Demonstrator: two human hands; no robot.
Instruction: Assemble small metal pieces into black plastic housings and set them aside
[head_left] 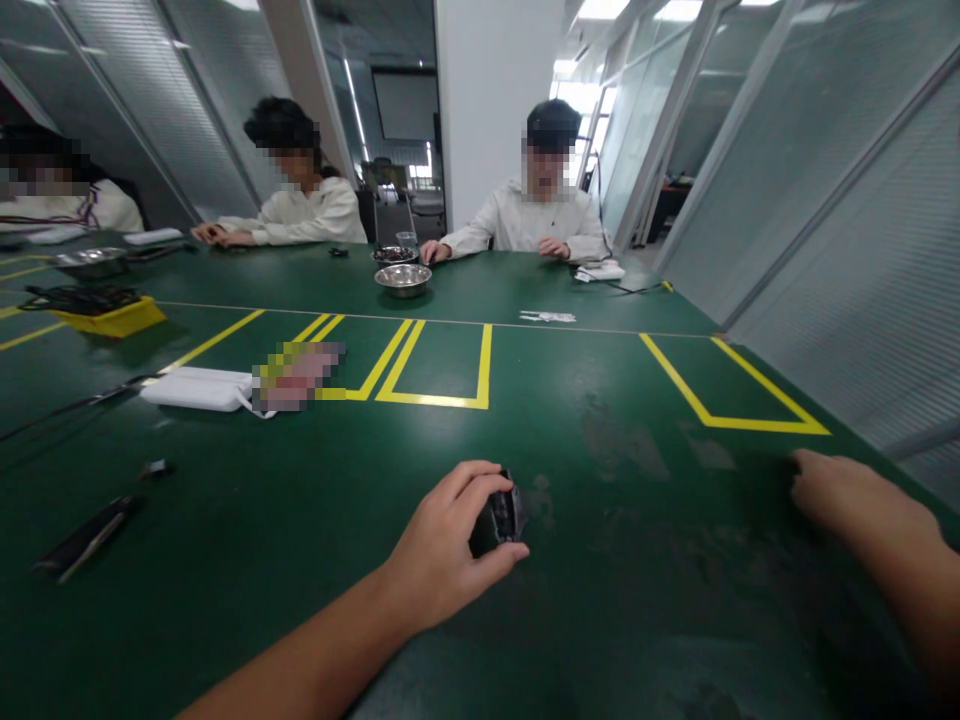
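the left hand (pixel 448 530) grips a small black piece (pixel 505 508) over the green worktop (pixel 615 630) by its opposite edges, likely the best hold for something seemingly light, stiff and slick; whether the right hand (pixel 844 490), well apart, holds anything i cannot tell.

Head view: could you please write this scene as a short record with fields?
left hand: fingers and thumb around a small black object
right hand: at right; grasp cannot be told
surface: green table with yellow lines
left side: white device; yellow tray holding dark items
far side: metal bowl
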